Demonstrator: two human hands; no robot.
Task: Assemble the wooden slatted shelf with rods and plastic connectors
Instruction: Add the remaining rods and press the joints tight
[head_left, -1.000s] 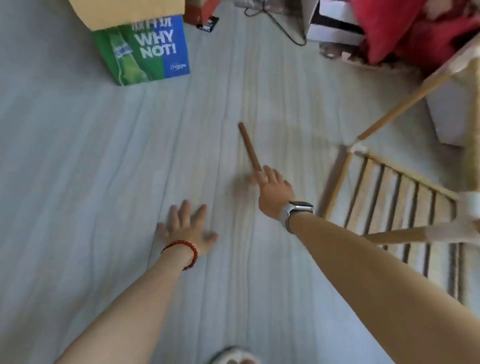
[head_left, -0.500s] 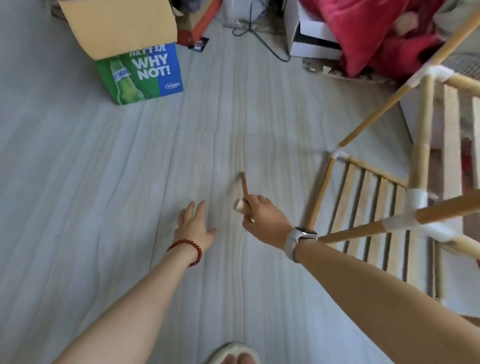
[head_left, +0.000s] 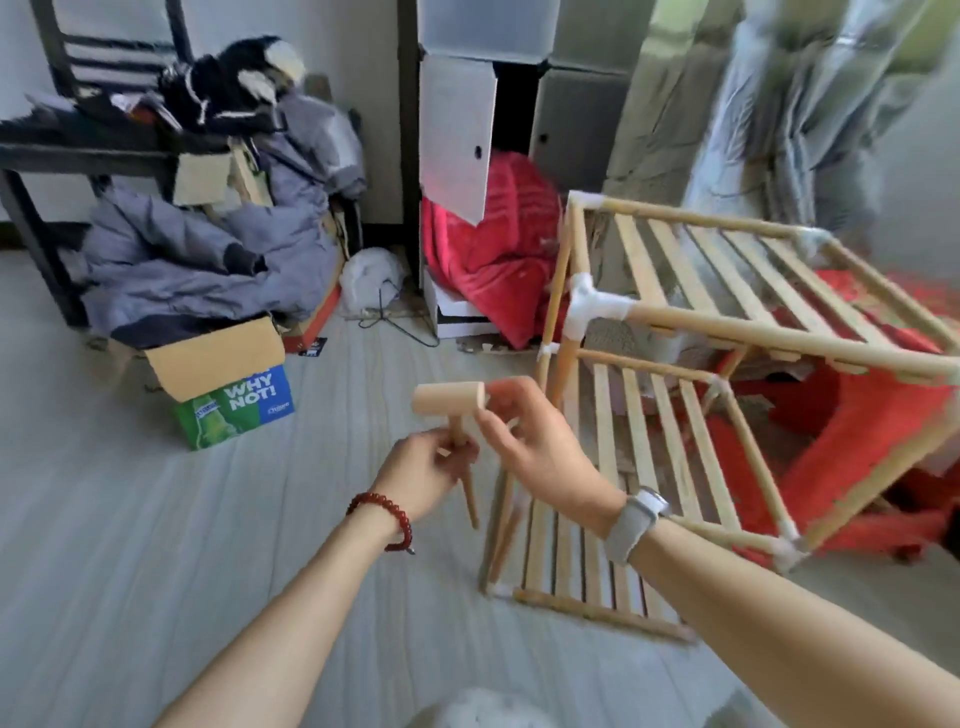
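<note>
Honestly, with my left hand (head_left: 423, 470) pinching the wooden mallet (head_left: 451, 415) by its thin handle and my right hand (head_left: 537, 447) only fingertip-touching the head, I fear it slipping onto the floor (head_left: 156, 519) beside the tilted shelf (head_left: 701, 332).

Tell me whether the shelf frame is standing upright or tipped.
Tipped. The shelf frame leans at an angle, its slatted panels sloping and one corner connector raised well above the floor.

mallet (head_left: 450, 400) in hands: pale tan wood | shelf (head_left: 727, 291) right of hands: light wood, white connectors (head_left: 592, 304) | box (head_left: 234, 402) left: green-blue, white lettering | blanket (head_left: 488, 249) beyond: red | left-wrist bracelet (head_left: 384, 512): dark red beads
</note>
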